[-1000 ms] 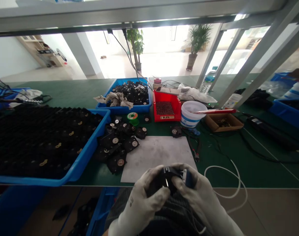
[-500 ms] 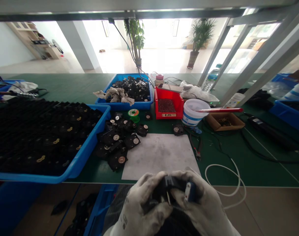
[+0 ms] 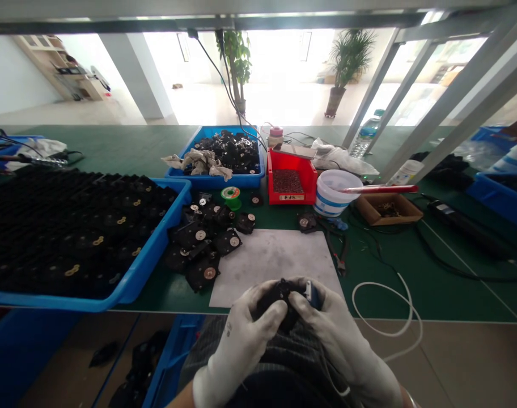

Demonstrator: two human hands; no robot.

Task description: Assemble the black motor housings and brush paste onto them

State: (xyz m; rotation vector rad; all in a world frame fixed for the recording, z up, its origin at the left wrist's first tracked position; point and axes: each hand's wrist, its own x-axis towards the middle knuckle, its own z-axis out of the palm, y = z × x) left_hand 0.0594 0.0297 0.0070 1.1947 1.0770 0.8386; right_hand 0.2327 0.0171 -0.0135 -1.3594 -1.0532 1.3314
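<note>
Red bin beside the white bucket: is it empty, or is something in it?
Not empty: small reddish-brown pieces lie inside the red bin. They are too small to identify.

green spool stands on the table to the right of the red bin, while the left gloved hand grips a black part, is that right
Not quite: the head view shows the green spool standing on the table to the left of the red bin, not the right. The left gloved hand does grip a black part.
</note>
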